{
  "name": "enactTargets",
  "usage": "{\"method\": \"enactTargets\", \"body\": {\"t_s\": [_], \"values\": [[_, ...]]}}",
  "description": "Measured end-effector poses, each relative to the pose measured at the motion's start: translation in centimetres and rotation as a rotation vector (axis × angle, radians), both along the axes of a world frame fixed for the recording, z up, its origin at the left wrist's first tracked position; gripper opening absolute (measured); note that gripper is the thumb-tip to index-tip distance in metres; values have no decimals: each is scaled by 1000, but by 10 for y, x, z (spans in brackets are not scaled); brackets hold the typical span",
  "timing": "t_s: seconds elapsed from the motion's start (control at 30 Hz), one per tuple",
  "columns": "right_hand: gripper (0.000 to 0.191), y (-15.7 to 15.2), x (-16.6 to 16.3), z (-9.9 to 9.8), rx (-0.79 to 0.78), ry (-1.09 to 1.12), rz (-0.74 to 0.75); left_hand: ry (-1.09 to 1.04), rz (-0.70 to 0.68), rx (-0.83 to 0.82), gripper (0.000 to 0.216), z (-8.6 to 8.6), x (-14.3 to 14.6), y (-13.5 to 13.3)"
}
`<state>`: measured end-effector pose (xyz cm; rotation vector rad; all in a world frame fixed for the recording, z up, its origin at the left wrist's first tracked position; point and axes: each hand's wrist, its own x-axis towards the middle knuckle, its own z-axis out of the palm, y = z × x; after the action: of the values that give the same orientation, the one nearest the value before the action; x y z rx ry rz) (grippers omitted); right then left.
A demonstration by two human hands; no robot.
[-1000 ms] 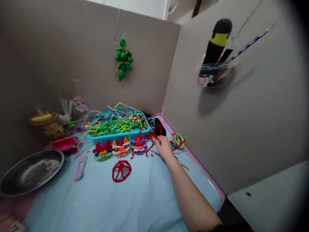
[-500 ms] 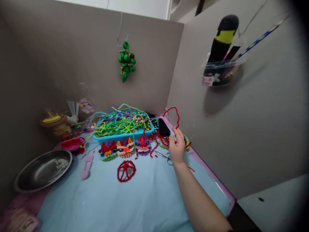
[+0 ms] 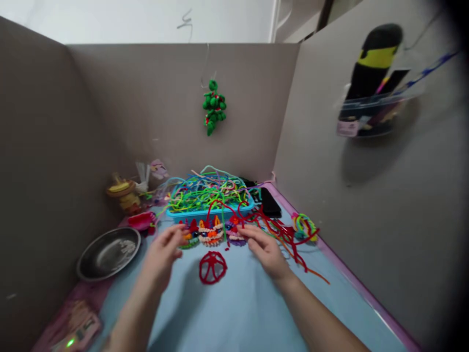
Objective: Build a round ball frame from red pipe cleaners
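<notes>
My right hand (image 3: 266, 250) pinches a red pipe cleaner (image 3: 219, 201) between thumb and fingers; the stem arcs up and over to the left. Across from it, my left hand (image 3: 166, 247) hovers with bent fingers apart and nothing visible in them, a little blurred. On the blue cloth between and below the hands lies a red ring with spokes made of pipe cleaner (image 3: 213, 267). Behind them stand three colourful pipe-cleaner animal heads, with the orange-and-cream one (image 3: 211, 233) in the middle; my hands partly cover the outer two.
A blue tray (image 3: 194, 215) heaped with pipe cleaners stands at the back. Loose red stems (image 3: 280, 227) and a black phone (image 3: 270, 202) lie to the right. At left is a metal bowl (image 3: 90, 259). Grey partitions (image 3: 252, 98) enclose the table; a clear holder (image 3: 366, 117) hangs at right.
My right hand has moved left from the pile of red stems, bringing one red pipe cleaner to the middle. My left hand has come into view. The camera has turned left.
</notes>
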<state>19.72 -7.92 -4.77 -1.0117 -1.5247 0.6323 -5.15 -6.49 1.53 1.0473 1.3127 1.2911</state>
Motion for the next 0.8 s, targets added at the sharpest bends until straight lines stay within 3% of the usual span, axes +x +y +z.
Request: {"method": "enactTargets", "body": {"t_s": [0.1,0.2,0.33,0.43,0.63,0.8], "values": [[27,-6,-10,-2,-43,-68,91,-131,-144,-95,48,-28,10,2],[27,-10,-16,-5,-66,-138,137,-266,-138,-98,39,-50,13,5],[26,-12,-23,-9,-73,-222,165,-350,-93,-149,33,-57,2,5],[19,-11,-28,-14,-84,-253,92,-366,-55,-172,38,-54,-11,5],[21,3,-23,-25,-110,-262,-165,-98,101,-44,40,-59,-35,13],[15,9,-6,-21,-170,-270,-261,159,163,56,33,-62,-49,18]]}}
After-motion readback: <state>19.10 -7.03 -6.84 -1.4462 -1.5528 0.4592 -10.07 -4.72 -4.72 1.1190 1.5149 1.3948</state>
